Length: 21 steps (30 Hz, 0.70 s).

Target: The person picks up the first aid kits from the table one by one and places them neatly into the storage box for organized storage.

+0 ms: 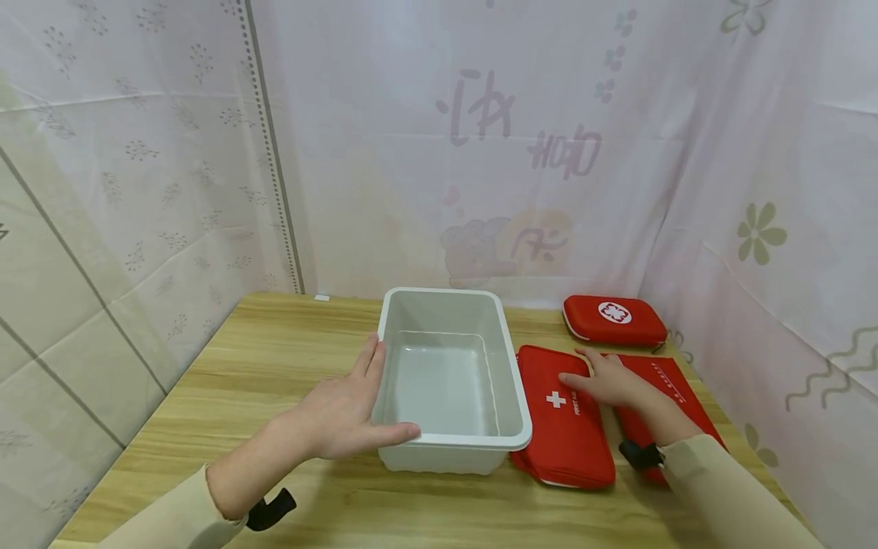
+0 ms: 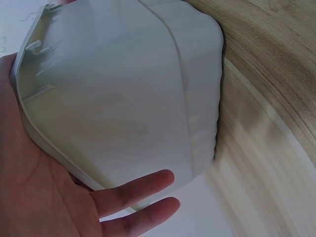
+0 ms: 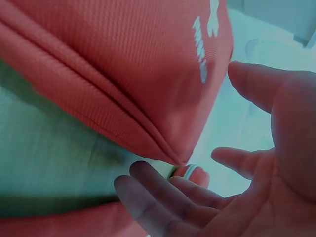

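A pale grey plastic bin (image 1: 449, 381) stands upright on the wooden table. My left hand (image 1: 343, 415) rests against its left near corner, thumb along the near rim and fingers spread down the outer wall (image 2: 113, 98). To the right of the bin lies a red first aid pouch (image 1: 559, 442) with a white cross and a zipped edge. Over the pouch's right edge reaches my right hand (image 1: 610, 379). In the right wrist view its fingers (image 3: 148, 197) are spread beside the pouch's corner (image 3: 163, 133), with nothing gripped between them.
Right of the pouch lies another flat red pouch (image 1: 668, 385), partly behind my right forearm. A red hard case (image 1: 613, 320) with a white round emblem sits at the back right. A small white piece (image 1: 322, 298) lies at the table's far edge, before the patterned curtain (image 1: 411, 152).
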Each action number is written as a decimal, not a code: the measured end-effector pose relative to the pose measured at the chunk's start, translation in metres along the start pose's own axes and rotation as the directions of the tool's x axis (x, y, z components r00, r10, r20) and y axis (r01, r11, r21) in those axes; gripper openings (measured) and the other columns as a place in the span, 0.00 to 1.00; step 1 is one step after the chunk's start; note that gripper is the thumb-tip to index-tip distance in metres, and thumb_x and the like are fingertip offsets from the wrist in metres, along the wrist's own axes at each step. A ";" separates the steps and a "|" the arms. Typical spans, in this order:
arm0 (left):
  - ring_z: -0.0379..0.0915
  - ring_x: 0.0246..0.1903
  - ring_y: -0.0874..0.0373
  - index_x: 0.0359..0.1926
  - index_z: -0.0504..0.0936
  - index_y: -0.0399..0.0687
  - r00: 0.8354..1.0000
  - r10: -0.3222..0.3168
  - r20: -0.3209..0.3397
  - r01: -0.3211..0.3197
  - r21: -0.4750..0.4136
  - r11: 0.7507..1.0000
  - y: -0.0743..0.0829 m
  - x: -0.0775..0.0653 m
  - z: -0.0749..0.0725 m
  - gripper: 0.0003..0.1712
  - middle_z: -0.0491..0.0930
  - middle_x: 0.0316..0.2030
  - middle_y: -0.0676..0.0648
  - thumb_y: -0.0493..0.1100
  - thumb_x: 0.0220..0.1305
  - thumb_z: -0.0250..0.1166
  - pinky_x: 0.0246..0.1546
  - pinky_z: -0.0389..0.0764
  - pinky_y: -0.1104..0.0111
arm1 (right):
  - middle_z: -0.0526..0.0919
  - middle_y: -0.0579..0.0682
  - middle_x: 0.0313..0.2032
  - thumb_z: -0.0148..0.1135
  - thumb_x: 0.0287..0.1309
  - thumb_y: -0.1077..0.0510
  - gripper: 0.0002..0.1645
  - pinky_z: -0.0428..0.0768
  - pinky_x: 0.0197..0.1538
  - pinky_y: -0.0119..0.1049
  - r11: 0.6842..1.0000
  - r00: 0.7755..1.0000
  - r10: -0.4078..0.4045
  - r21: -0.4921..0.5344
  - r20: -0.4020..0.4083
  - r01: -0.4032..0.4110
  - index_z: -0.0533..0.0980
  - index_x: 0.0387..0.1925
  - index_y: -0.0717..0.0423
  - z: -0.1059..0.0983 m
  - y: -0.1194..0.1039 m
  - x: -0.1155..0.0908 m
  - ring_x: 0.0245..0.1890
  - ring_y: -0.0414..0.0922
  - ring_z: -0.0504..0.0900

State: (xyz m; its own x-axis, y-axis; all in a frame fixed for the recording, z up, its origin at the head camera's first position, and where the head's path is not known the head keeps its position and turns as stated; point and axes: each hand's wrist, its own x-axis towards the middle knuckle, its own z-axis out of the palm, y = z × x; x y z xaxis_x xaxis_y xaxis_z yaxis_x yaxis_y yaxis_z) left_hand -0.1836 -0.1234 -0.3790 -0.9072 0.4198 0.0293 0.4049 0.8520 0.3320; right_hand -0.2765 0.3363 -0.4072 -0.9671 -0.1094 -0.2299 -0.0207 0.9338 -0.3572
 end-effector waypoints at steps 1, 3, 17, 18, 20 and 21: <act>0.84 0.43 0.46 0.81 0.33 0.41 1.000 -0.001 0.002 0.001 0.001 1.000 0.000 0.000 0.000 0.78 0.29 0.82 0.42 0.90 0.49 0.49 0.45 0.82 0.54 | 0.61 0.79 0.66 0.63 0.61 0.32 0.59 0.72 0.58 0.69 1.000 1.000 0.015 0.005 0.006 -0.015 0.52 0.77 0.65 0.000 0.000 0.002 0.62 0.71 0.61; 0.84 0.43 0.46 0.81 0.33 0.41 1.000 -0.001 0.003 0.001 -0.002 1.000 0.000 0.000 0.000 0.78 0.29 0.82 0.42 0.90 0.50 0.50 0.45 0.82 0.54 | 0.61 0.79 0.65 0.64 0.61 0.32 0.60 0.73 0.57 0.67 0.999 0.999 0.041 0.012 0.016 -0.041 0.51 0.77 0.66 0.001 0.000 0.007 0.61 0.71 0.61; 0.84 0.43 0.46 0.82 0.33 0.43 1.000 -0.007 -0.005 0.007 -0.002 1.000 0.001 0.000 0.000 0.78 0.29 0.82 0.43 0.90 0.50 0.51 0.45 0.82 0.53 | 0.71 0.72 0.58 0.70 0.54 0.31 0.70 0.76 0.58 0.60 0.975 0.991 0.101 0.188 0.084 -0.116 0.46 0.76 0.71 0.001 0.015 0.022 0.55 0.63 0.73; 0.84 0.43 0.45 0.82 0.32 0.43 1.000 -0.009 -0.005 0.009 -0.003 1.000 0.001 0.000 0.000 0.78 0.29 0.82 0.43 0.90 0.50 0.51 0.46 0.82 0.53 | 0.71 0.71 0.58 0.70 0.54 0.31 0.70 0.76 0.57 0.60 0.971 0.992 0.099 0.209 0.084 -0.115 0.46 0.76 0.71 0.001 0.016 0.022 0.55 0.62 0.73; 0.84 0.43 0.45 0.82 0.32 0.43 1.000 -0.009 -0.006 0.009 -0.002 1.000 0.001 0.000 0.000 0.78 0.29 0.82 0.43 0.89 0.50 0.51 0.45 0.82 0.52 | 0.71 0.71 0.59 0.71 0.54 0.31 0.69 0.76 0.57 0.58 0.960 0.992 0.094 0.255 0.084 -0.113 0.47 0.77 0.69 0.000 0.017 0.020 0.55 0.62 0.74; 0.84 0.44 0.45 0.82 0.32 0.43 1.000 -0.009 -0.007 0.009 -0.001 1.000 0.001 0.000 0.001 0.78 0.29 0.82 0.43 0.89 0.50 0.51 0.45 0.82 0.52 | 0.71 0.70 0.60 0.71 0.54 0.31 0.69 0.76 0.57 0.58 0.956 0.992 0.089 0.274 0.084 -0.109 0.47 0.77 0.68 0.000 0.017 0.019 0.56 0.61 0.74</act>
State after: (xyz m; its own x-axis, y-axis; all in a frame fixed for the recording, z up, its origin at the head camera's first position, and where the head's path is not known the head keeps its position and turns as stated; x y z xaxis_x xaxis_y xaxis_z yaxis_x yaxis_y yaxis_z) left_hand -0.1828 -0.1223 -0.3791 -0.9118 0.4094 0.0329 0.3961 0.8554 0.3336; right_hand -0.2956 0.3503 -0.4180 -0.9403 -0.0537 -0.3360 0.1552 0.8110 -0.5641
